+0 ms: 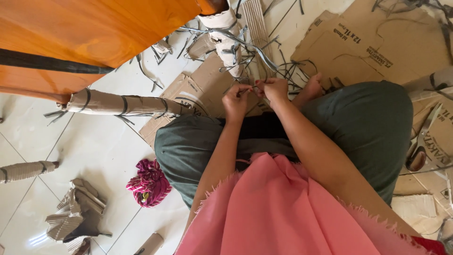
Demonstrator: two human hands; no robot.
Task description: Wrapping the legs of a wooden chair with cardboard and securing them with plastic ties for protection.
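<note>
Grey strapping [245,47] runs from the wrapped cardboard roll [225,35] at the far side of the floor down to the person's two hands, which meet just above the knees. In the head view, the left hand [236,101] and the right hand [273,89] are touching, both with fingers curled and pinching the near end of the strap between them; the strap's loose tangle lies just beyond the knuckles. Another cardboard roll [120,105], bound with dark bands, lies to the left of the hands, its end near the left knee. Flattened cardboard sheets [373,45] spread on the tiles at far right. An orange wooden table [85,33] fills the far left corner. A magenta cloth bundle [149,183] sits on the floor at near left, beside the green trousers [373,127]. Scissors [421,144] lie at the right edge.
</note>
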